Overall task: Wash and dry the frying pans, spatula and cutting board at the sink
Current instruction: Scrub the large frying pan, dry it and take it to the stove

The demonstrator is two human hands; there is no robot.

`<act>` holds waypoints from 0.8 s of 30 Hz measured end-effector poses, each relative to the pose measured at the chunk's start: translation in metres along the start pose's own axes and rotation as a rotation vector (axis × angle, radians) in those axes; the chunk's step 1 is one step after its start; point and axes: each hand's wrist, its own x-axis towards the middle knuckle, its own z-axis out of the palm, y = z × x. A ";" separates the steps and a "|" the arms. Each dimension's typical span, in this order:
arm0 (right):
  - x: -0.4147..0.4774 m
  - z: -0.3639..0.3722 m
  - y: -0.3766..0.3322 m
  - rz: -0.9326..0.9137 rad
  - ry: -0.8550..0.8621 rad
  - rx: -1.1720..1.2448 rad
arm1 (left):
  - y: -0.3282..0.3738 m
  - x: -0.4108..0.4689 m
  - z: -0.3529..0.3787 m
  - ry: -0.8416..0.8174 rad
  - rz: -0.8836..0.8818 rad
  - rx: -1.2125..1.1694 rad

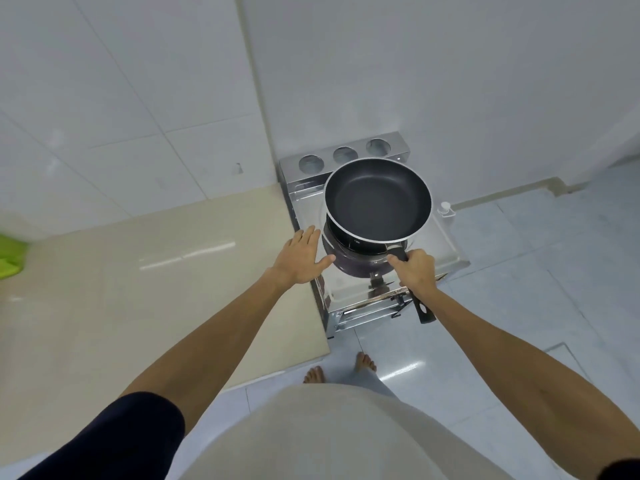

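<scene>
Head view: we stand barefoot on a pale blue tiled floor [519,271] in a corner of white tiled walls [138,98]. A beige countertop [138,289] fills the left side, with a green object [10,258] at its far left edge. To its right stands a stainless steel sink unit [446,251], with three round holes in its raised far ledge [346,154]. A small white bottle [445,207] stands on the floor just right of the unit.

Our right hand [417,271] is clamped on the black handle of a dark non-stick frying pan [377,199], held level above the basin. A second dark pan [349,261] sits below it in the basin. Our left hand [301,258] hovers, fingers spread, at the basin's left edge, gripping nothing.
</scene>
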 end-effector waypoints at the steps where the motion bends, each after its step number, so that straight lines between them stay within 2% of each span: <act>1: 0.006 0.000 0.003 -0.010 -0.016 0.000 | 0.005 0.005 0.003 -0.008 -0.014 -0.004; 11: 0.047 -0.004 0.028 -0.069 -0.115 -0.048 | 0.052 0.052 0.031 -0.093 -0.073 -0.011; 17: 0.041 -0.005 0.021 -0.070 -0.158 0.004 | 0.058 0.060 0.050 -0.130 -0.110 -0.032; 24: 0.060 0.018 0.053 -0.039 -0.204 0.108 | 0.058 0.065 0.056 -0.149 -0.112 0.008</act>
